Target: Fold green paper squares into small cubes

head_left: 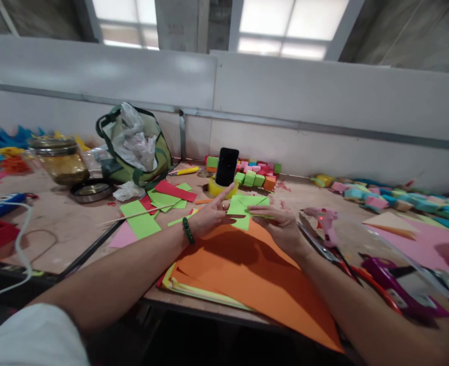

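Note:
Between my two hands, above a stack of coloured paper, is a folded light green paper [243, 204] with crease lines on it. My left hand [212, 213] grips its left side, the index finger pointing up and forward. The fingers of my right hand [280, 223] close on its right edge, the thumb out of clear sight. Under the hands lies a large orange sheet [243, 269] on top of the stack. A bit of green paper shows just below the folded piece. A dark green bead bracelet [188, 230] circles my left wrist.
A phone [226, 166] leans upright in a yellow tape roll [213, 188] ahead. Folded paper cubes [253, 178] lie behind it. On the right are a pink glue gun [325, 223], scissors [323, 249] and a purple stapler [403, 287]. A glass jar [62, 162] and green bag [144, 152] stand left.

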Demonstrator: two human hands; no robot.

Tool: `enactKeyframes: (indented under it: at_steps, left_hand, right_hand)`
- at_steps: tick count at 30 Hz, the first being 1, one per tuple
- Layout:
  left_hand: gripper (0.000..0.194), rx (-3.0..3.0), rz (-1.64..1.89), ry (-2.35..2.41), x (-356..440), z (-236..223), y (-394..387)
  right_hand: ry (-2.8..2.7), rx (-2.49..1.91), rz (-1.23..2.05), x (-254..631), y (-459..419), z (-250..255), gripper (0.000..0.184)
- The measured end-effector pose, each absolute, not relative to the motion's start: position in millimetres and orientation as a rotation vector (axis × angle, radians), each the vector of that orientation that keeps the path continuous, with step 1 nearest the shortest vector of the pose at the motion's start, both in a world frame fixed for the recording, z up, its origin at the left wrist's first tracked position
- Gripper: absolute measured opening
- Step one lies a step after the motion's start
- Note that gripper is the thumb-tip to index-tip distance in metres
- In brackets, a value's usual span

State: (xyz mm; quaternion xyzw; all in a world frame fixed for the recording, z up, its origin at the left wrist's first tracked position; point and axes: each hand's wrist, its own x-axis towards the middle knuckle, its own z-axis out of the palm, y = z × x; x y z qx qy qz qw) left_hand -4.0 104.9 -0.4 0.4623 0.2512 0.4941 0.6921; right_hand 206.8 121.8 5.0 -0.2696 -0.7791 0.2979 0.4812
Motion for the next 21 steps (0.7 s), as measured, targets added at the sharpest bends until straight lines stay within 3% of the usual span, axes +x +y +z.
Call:
enactKeyframes:
  at_steps: [7, 11, 14, 17, 21]
  left_hand:
    - [0.028, 1.292, 1.245, 0.761, 5.2, -5.8, 101.0]
    - [0.022, 1.242, 1.365, 0.840, 11.0, -8.5, 100.6]
    - [0.017, 1.241, 1.416, 0.874, 13.7, -7.1, 99.6]
    - [0.026, 1.250, 1.445, 0.859, 15.4, -3.5, 97.4]
    - [0.073, 1.198, 1.448, 0.820, 14.7, 0.3, 95.1]
  right_hand:
    - [-1.905, -0.711, 0.721, 202.4, 118.5, 5.6, 0.011]
    - [-1.785, -0.717, 0.672, 198.0, 118.4, 0.9, 0.015]
    - [-1.572, -0.800, 0.775, 195.6, 120.6, -3.3, 0.042]
    - [-1.469, -0.946, 1.036, 195.1, 122.4, -5.6, 0.062]
    - [-1.478, -0.961, 1.253, 194.7, 122.6, -6.5, 0.045]
